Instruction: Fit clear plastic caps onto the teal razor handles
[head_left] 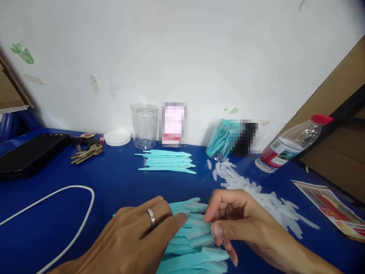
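Turquoise eyebrow razors (191,262) lie in a row under my hands, their right ends covered by translucent caps. My left hand (142,232), with a ring on one finger, is curled over the handles, its thumb pressing near a capped end; most of its fingertips are hidden. My right hand (236,217) is closed in a pinch, thumb and forefinger at the translucent blade cap (203,223) on one razor's end. Beyond my right hand spreads a pile of loose translucent caps (270,203). A smaller group of turquoise razors (168,161) lies farther back.
Along the wall stand a clear jar (145,127), a phone with a lit screen (173,123), a tilted jar of turquoise razors (218,140) and a leaning water bottle (291,146). A white lid (116,138), keys (87,152), black power bank (31,154) and white cable (88,213) lie left.
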`<act>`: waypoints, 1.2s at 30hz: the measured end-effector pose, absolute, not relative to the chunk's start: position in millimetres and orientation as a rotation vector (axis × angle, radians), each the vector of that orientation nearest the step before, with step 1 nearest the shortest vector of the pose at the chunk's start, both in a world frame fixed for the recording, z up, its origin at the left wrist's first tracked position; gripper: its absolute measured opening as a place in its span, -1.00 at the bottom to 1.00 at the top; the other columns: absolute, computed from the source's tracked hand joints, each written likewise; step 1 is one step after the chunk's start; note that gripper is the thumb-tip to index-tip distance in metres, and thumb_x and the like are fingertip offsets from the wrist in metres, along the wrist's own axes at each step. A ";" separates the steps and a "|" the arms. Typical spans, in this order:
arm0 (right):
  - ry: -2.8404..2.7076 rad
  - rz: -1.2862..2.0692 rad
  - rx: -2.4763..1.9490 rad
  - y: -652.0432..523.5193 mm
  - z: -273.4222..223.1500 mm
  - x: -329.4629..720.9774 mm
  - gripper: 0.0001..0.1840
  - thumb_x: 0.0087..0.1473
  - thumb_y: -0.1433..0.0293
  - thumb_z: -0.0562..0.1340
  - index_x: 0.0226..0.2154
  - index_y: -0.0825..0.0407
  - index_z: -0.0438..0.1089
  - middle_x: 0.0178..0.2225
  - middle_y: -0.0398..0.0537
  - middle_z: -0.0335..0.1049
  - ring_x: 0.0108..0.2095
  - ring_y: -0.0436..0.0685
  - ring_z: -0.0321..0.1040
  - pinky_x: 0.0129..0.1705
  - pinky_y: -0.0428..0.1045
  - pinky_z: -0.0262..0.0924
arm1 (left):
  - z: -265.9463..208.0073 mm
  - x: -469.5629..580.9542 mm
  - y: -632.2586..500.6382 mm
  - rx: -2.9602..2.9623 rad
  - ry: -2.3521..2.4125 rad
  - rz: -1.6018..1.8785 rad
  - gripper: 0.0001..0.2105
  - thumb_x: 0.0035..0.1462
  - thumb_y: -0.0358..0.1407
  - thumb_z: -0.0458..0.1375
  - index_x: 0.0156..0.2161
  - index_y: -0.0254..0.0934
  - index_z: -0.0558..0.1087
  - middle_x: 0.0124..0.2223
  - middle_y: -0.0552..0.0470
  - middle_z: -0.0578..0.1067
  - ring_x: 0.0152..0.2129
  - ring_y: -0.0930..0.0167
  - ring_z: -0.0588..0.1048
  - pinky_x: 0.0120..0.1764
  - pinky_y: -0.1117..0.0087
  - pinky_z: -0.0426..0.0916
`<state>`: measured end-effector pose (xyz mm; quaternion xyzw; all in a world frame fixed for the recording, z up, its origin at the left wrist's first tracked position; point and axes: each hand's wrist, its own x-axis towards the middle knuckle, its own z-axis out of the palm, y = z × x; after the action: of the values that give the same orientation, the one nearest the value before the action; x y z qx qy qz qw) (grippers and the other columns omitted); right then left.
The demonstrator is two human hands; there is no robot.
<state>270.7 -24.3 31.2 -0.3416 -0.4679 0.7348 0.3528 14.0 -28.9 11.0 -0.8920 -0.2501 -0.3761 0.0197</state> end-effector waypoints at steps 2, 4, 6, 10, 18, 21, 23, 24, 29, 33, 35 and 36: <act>-1.233 1.879 -0.896 -24.3 30.6 270.3 -0.78 0.01 0.37 0.56 -0.36 0.14 0.60 -0.55 -0.13 0.48 -0.60 -0.10 0.33 -0.62 -0.22 0.36 | 13.8 14.4 -27.5 -2.775 -0.778 -1.136 -0.65 0.58 -0.28 -0.18 0.09 -0.23 0.46 -0.28 0.06 0.59 -0.43 0.43 0.55 -0.51 0.40 0.34; -1.267 1.845 -0.914 -24.1 30.8 270.1 -0.77 0.01 0.36 0.55 -0.36 0.14 0.58 -0.56 -0.17 0.43 -0.61 -0.11 0.28 -0.61 -0.23 0.33 | 15.0 14.1 -27.1 -2.796 -0.785 -1.102 -0.67 0.57 -0.34 -0.17 0.07 -0.24 0.46 -0.30 0.06 0.57 -0.44 0.42 0.53 -0.49 0.40 0.35; -1.311 1.801 -0.948 -23.6 32.3 270.1 -0.76 -0.02 0.36 0.57 -0.38 0.12 0.55 -0.57 -0.23 0.37 -0.61 -0.13 0.22 -0.61 -0.25 0.26 | 13.5 13.0 -27.1 -2.835 -0.807 -1.082 -0.73 0.54 -0.38 -0.10 0.09 -0.24 0.45 -0.26 0.03 0.55 -0.41 0.39 0.51 -0.43 0.39 0.38; -1.383 1.689 -1.078 -21.9 37.2 270.2 -0.68 -0.13 0.36 0.61 -0.43 0.08 0.49 -0.55 -0.27 0.32 -0.61 -0.14 0.14 -0.65 -0.26 0.07 | 7.5 10.3 -25.6 -2.901 -0.895 -1.085 -0.73 0.45 -0.49 -0.01 0.11 -0.25 0.42 -0.16 -0.02 0.51 -0.28 0.36 0.50 -0.21 0.32 0.43; -1.447 1.622 -1.170 -21.3 40.5 269.5 -0.67 -0.12 0.30 0.60 -0.42 0.07 0.50 -0.57 -0.29 0.29 -0.61 -0.13 0.07 -0.62 -0.18 -0.09 | 8.5 9.8 -24.8 -2.925 -0.881 -1.090 -0.74 0.41 -0.54 -0.01 0.05 -0.23 0.42 -0.18 -0.02 0.51 -0.30 0.34 0.49 -0.20 0.29 0.44; -1.495 1.570 -1.188 -22.3 39.6 270.5 -0.71 -0.05 0.27 0.57 -0.40 0.06 0.53 -0.57 -0.28 0.27 -0.60 -0.11 0.08 -0.61 -0.16 -0.09 | 12.5 12.0 -26.0 -2.879 -0.867 -1.147 -0.77 0.41 -0.51 0.03 0.02 -0.22 0.44 -0.17 0.00 0.53 -0.25 0.34 0.51 -0.13 0.28 0.46; -1.552 1.484 -1.214 -22.0 38.7 271.8 -0.73 0.03 0.21 0.52 -0.41 0.06 0.55 -0.55 -0.23 0.29 -0.58 -0.09 0.12 -0.60 -0.14 -0.05 | 16.0 13.5 -25.5 -2.873 -0.866 -1.188 -0.80 0.40 -0.48 0.06 -0.01 -0.19 0.46 -0.15 0.02 0.54 -0.23 0.34 0.52 -0.13 0.31 0.47; -1.584 1.419 -1.224 -21.4 38.3 272.6 -0.71 0.07 0.18 0.49 -0.42 0.06 0.57 -0.53 -0.20 0.31 -0.56 -0.06 0.16 -0.59 -0.13 -0.03 | 17.7 13.7 -24.6 -2.875 -0.875 -1.192 -0.81 0.40 -0.46 0.07 0.00 -0.18 0.46 -0.14 0.02 0.55 -0.22 0.34 0.53 -0.13 0.31 0.47; -1.651 1.049 -1.268 -15.4 38.7 276.9 -0.66 0.15 0.15 0.38 -0.49 0.06 0.59 -0.48 -0.11 0.38 -0.52 -0.01 0.24 -0.57 -0.08 0.05 | 22.4 9.0 -17.9 -2.871 -0.920 -1.133 -0.79 0.40 -0.46 0.05 0.02 -0.20 0.46 -0.13 0.01 0.54 -0.21 0.34 0.53 -0.02 0.23 0.46; -1.643 0.796 -1.334 -9.4 39.0 279.4 -0.68 0.15 0.18 0.36 -0.50 0.04 0.58 -0.54 -0.14 0.34 -0.57 0.00 0.19 -0.57 -0.05 0.01 | 15.9 12.1 -23.2 -2.857 -0.941 -1.170 -0.79 0.43 -0.37 0.04 0.07 -0.19 0.44 -0.07 -0.03 0.53 -0.12 0.30 0.52 0.01 0.21 0.44; -1.663 0.688 -1.332 -7.3 37.9 280.9 -0.69 0.17 0.20 0.33 -0.50 0.04 0.58 -0.52 -0.12 0.39 -0.55 0.02 0.23 -0.53 -0.04 0.06 | 8.6 20.5 -30.6 -2.798 -0.872 -1.228 -0.80 0.47 -0.23 0.03 0.04 -0.18 0.45 -0.02 -0.05 0.54 -0.08 0.24 0.51 -0.01 0.19 0.43; -1.675 0.647 -1.327 -6.6 37.1 281.7 -0.70 0.18 0.21 0.32 -0.49 0.03 0.58 -0.50 -0.11 0.41 -0.53 0.03 0.25 -0.51 -0.04 0.09 | 4.5 25.5 -34.3 -2.774 -0.785 -1.243 -0.82 0.49 -0.26 0.00 -0.04 -0.15 0.46 -0.07 0.00 0.56 -0.14 0.28 0.52 -0.08 0.24 0.43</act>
<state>281.7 -6.6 37.1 -0.5341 -0.6742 0.2603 0.4387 25.5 -34.3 4.5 -0.8837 -0.2499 -0.3958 0.0010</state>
